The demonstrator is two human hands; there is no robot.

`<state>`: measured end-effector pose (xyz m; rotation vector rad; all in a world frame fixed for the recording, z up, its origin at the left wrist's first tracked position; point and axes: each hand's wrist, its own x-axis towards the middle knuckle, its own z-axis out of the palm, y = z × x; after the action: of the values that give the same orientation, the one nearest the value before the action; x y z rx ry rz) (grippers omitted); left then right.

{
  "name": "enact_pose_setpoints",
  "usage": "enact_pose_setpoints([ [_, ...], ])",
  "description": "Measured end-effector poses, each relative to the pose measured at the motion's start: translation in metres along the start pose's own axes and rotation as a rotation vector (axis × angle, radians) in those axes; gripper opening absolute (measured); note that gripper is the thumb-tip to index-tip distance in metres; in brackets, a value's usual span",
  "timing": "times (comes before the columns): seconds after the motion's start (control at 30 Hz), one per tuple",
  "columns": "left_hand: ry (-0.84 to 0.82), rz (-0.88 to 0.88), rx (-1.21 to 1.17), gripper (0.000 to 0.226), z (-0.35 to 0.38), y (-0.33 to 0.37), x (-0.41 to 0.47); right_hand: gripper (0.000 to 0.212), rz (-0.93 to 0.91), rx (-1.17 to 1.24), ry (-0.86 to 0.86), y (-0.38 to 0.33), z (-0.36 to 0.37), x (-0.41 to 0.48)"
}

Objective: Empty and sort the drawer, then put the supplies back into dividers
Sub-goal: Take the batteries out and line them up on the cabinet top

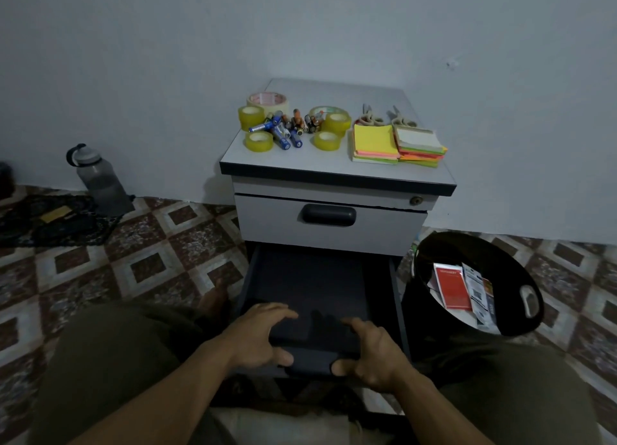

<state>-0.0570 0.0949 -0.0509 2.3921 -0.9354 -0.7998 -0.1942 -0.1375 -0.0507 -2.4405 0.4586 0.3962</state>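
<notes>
Only one camera sees this, and it sits on my head. It looks forward and down. My left grip (pixel 260 337) and my right grip (pixel 374 354) are very near it, low in my view. The open drawer (pixel 310 277) lies just under them, in the middle. The cabinet (pixel 334 174) stands a bit farther off, and the wall (pixel 300 27) behind it fills the top. The view is wide, so the floor (pixel 150 261) shows on both sides.

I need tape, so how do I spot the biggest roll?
Find the grey drawer cabinet against the wall. Left on its top, yellow tape rolls surround piled batteries. Yours is the rearmost cream tape roll: wider, paler, red print on its core.
</notes>
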Motion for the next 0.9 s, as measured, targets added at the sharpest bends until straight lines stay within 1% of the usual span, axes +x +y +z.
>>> enact_pose_setpoints([
  [0.07, 0.131, 0.016, 0.020, 0.076, -0.004, 0.000, 0.013, 0.077, 0.008, -0.024, 0.161, -0.005, -0.005, 0.008],
  [0.1, 0.199, 0.020, 0.030, 0.073, -0.005, 0.000, 0.021, 0.073, 0.014, -0.063, 0.248, -0.009, -0.008, 0.014],
  [0.17, 0.322, 0.015, -0.003, 0.071, -0.011, 0.001, 0.035, 0.072, 0.014, -0.114, 0.410, -0.016, -0.012, 0.027],
  [0.2, 0.381, 0.012, -0.047, 0.070, -0.014, 0.003, 0.041, 0.072, 0.007, -0.103, 0.465, -0.020, -0.014, 0.034],
  [0.27, 0.452, 0.016, -0.158, 0.072, -0.023, 0.006, 0.048, 0.072, 0.007, -0.004, 0.501, -0.021, -0.015, 0.046],
  [0.37, 0.503, 0.026, -0.277, 0.068, -0.030, 0.009, 0.049, 0.069, 0.008, 0.215, 0.539, -0.021, -0.014, 0.051],
  [0.4, 0.533, 0.028, -0.307, 0.064, -0.029, 0.009, 0.048, 0.064, 0.008, 0.254, 0.576, -0.022, -0.012, 0.050],
  [0.47, 0.587, 0.019, -0.353, 0.050, -0.024, 0.011, 0.044, 0.047, 0.029, 0.278, 0.667, -0.025, -0.006, 0.044],
  [0.53, 0.566, -0.033, -0.407, 0.036, -0.014, 0.016, 0.039, 0.026, 0.106, 0.381, 0.713, -0.029, 0.000, 0.037],
  [0.57, 0.533, -0.063, -0.429, 0.030, -0.009, 0.018, 0.036, 0.020, 0.148, 0.466, 0.709, -0.030, 0.002, 0.035],
  [0.6, 0.493, -0.088, -0.445, 0.026, -0.004, 0.019, 0.034, 0.018, 0.186, 0.547, 0.689, -0.031, 0.004, 0.033],
  [0.67, 0.404, -0.111, -0.478, 0.030, 0.004, 0.021, 0.033, 0.023, 0.225, 0.651, 0.632, -0.033, 0.005, 0.033],
  [0.73, 0.349, -0.129, -0.518, 0.045, 0.008, 0.023, 0.034, 0.033, 0.220, 0.705, 0.584, -0.035, 0.003, 0.034],
  [0.8, 0.345, -0.154, -0.553, 0.051, 0.009, 0.025, 0.038, 0.041, 0.201, 0.738, 0.549, -0.037, 0.001, 0.038],
  [0.9, 0.324, -0.150, -0.597, 0.053, 0.004, 0.027, 0.046, 0.052, 0.162, 0.821, 0.491, -0.039, -0.004, 0.047],
])
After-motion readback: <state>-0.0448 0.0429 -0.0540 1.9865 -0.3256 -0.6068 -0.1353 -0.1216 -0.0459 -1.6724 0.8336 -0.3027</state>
